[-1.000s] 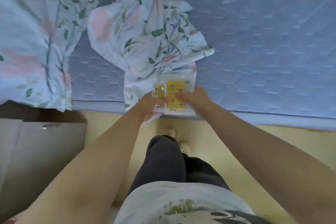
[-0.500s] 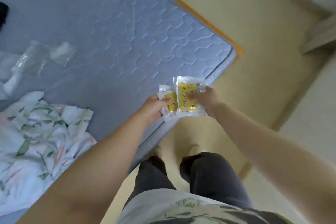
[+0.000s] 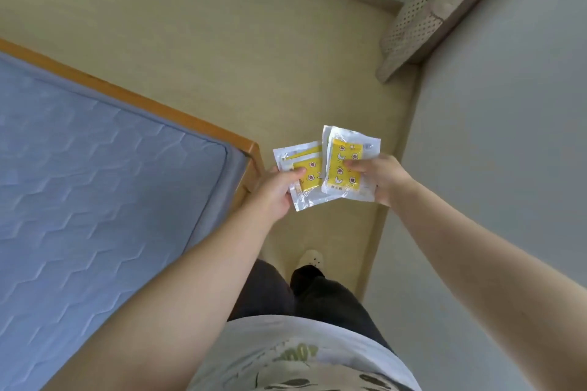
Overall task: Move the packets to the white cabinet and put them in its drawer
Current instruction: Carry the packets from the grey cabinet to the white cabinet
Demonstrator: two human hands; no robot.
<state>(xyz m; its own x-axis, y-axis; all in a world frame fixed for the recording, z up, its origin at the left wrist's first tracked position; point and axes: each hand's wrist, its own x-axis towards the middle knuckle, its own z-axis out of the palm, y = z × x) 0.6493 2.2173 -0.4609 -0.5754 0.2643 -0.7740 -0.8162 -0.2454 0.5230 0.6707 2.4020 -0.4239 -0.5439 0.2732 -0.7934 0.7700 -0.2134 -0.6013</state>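
I hold clear plastic packets with yellow printed inserts in front of me, above the floor. My left hand pinches the left packets with its thumb on top. The right packets, a small overlapping stack, are gripped by my right hand, thumb across the yellow face. The two bundles overlap at their inner edges. No white cabinet or drawer is in view.
The blue quilted mattress on its wooden bed frame fills the left. Beige floor stretches ahead. A pale wall runs along the right, with a curtain hem at the upper right. My legs and foot are below.
I have turned right, away from the bed: the floral bedding has left the view and the mattress corner sits at the left. Both hands keep the packets, now slightly more apart.
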